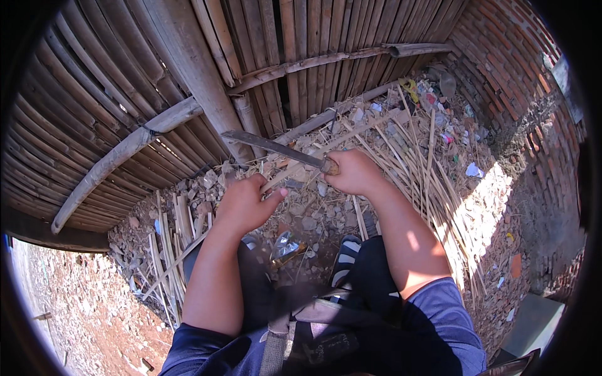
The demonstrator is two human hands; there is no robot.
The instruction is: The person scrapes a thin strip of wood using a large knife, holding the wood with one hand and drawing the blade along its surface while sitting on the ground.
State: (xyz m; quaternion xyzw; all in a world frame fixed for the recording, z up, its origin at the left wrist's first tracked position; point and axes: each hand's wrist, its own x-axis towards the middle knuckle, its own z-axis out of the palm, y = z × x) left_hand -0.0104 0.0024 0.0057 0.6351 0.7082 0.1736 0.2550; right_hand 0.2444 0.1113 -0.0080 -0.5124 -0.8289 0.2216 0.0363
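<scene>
My right hand (354, 172) is closed around the short wooden handle of a machete (276, 148). Its long dark blade points up and to the left. My left hand (244, 203) grips a long, thin bamboo strip (342, 139), with the thumb stretched out to the right. From that hand the strip slants away to the upper right, and the blade crosses it near the handle. A strip end at lower left, beyond my left forearm, seems to be the same piece. Whether blade and strip touch, I cannot tell.
Split bamboo strips (433, 182) lie piled at right, and a smaller bundle (164, 263) lies at left. Ahead stands a bamboo-slat wall (313, 56) with a thick post (194, 69). A brick wall (501, 69) rises at right. Rubble and a shiny wrapper (287, 249) lie around my feet.
</scene>
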